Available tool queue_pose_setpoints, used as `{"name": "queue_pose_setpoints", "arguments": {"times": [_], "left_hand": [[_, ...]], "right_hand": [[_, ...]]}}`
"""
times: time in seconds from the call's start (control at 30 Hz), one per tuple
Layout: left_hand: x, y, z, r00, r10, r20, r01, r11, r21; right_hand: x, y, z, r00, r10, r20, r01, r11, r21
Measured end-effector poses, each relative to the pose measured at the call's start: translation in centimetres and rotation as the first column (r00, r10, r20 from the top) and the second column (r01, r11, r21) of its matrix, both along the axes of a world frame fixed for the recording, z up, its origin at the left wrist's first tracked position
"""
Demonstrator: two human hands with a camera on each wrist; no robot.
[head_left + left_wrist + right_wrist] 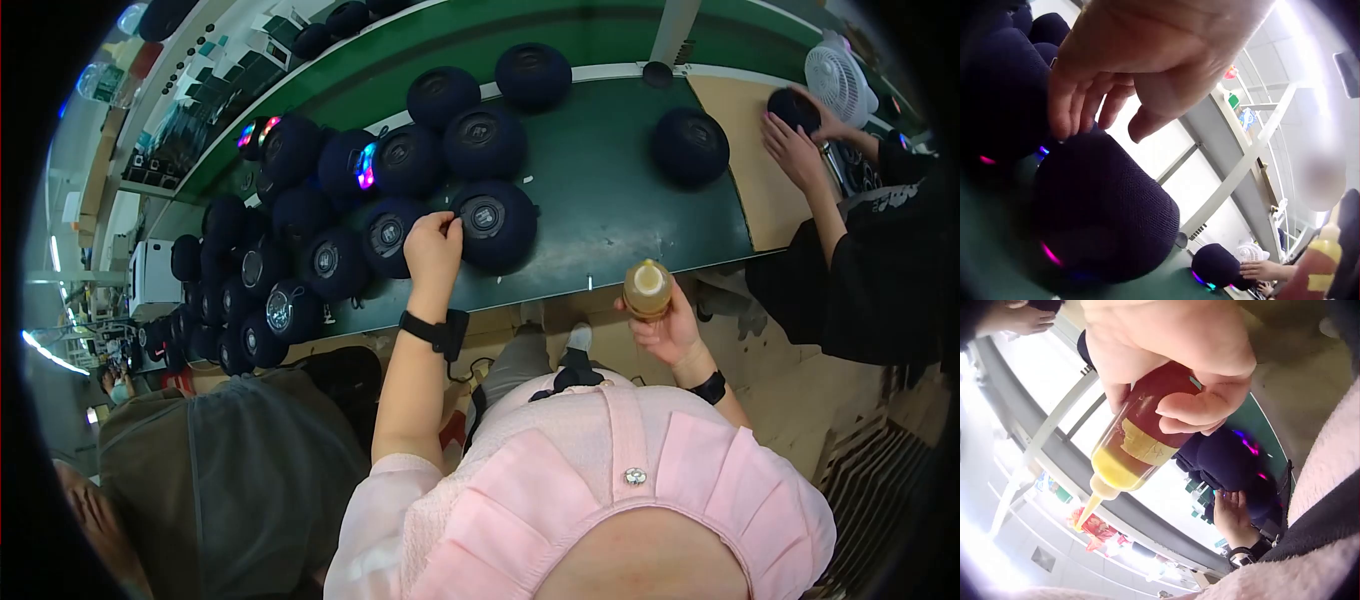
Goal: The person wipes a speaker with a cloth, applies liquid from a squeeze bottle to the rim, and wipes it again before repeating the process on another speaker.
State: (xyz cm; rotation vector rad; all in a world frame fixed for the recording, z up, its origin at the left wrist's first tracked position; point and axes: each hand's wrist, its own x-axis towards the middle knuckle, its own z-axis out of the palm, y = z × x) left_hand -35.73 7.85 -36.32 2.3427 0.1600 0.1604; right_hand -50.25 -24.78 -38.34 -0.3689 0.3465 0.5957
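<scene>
In the head view, my left hand (434, 250) is at the near-left edge of a round dark blue fabric-covered speaker (505, 243). From the left wrist, the bent fingers of that hand (1088, 103) overlap the top of the speaker (1110, 206), and the thumb stands apart from them. My right hand (672, 328) grips a squeeze bottle (648, 290) in front of the table edge. The right wrist view shows this bottle (1147, 434) tilted nozzle down, with a yellowish nozzle, a worn label and amber-brown contents. Thumb and fingers wrap its body.
Many similar speakers crowd the left of the green table (590, 180), some with coloured lights. A lone speaker (690, 148) stands at right. Beyond it, another person's hands (795, 150) hold a speaker over a brown board (745, 170), near a white fan (838, 80). Someone sits at left.
</scene>
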Motion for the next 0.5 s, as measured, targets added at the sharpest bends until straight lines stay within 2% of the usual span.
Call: {"name": "queue_pose_setpoints", "arguments": {"times": [0.03, 0.07, 0.13, 0.17, 0.23, 0.27, 0.33, 0.5], "left_hand": [[0.2, -0.2, 0.3, 0.994, -0.055, 0.091, 0.041, 0.988, 0.149], [0.4, -0.4, 0.5, 0.977, -0.123, 0.173, 0.067, 0.953, 0.297], [1.1, -0.9, 0.8, 0.976, -0.132, 0.175, 0.062, 0.933, 0.355], [1.2, -1.1, 1.0, 0.974, -0.141, 0.175, 0.057, 0.908, 0.416], [1.3, -1.9, 1.9, 0.985, -0.111, 0.133, 0.048, 0.911, 0.410], [1.5, -2.1, 2.2, 0.992, -0.085, 0.093, 0.040, 0.913, 0.407], [1.5, -2.0, 2.3, 0.988, -0.117, 0.096, 0.065, 0.899, 0.434], [1.7, -2.2, 2.9, 0.983, -0.169, 0.070, 0.112, 0.859, 0.499]], "right_hand": [[0.3, 0.1, 0.2, 0.999, -0.034, -0.014, 0.032, 0.994, -0.107], [0.5, 0.3, 0.5, 0.999, -0.032, -0.015, 0.030, 0.993, -0.112], [1.0, 0.9, 1.3, 0.990, -0.132, 0.055, 0.142, 0.931, -0.337], [1.4, 1.2, 2.0, 0.990, -0.130, 0.052, 0.140, 0.930, -0.339], [2.2, 2.0, 3.1, 0.962, -0.233, 0.144, 0.272, 0.860, -0.431], [2.7, 2.2, 3.2, 0.962, -0.232, 0.142, 0.271, 0.861, -0.430], [3.8, 2.7, 3.3, 0.927, -0.267, 0.265, 0.370, 0.774, -0.514], [5.8, 3.8, 3.6, 0.921, -0.277, 0.272, 0.388, 0.693, -0.607]]}}
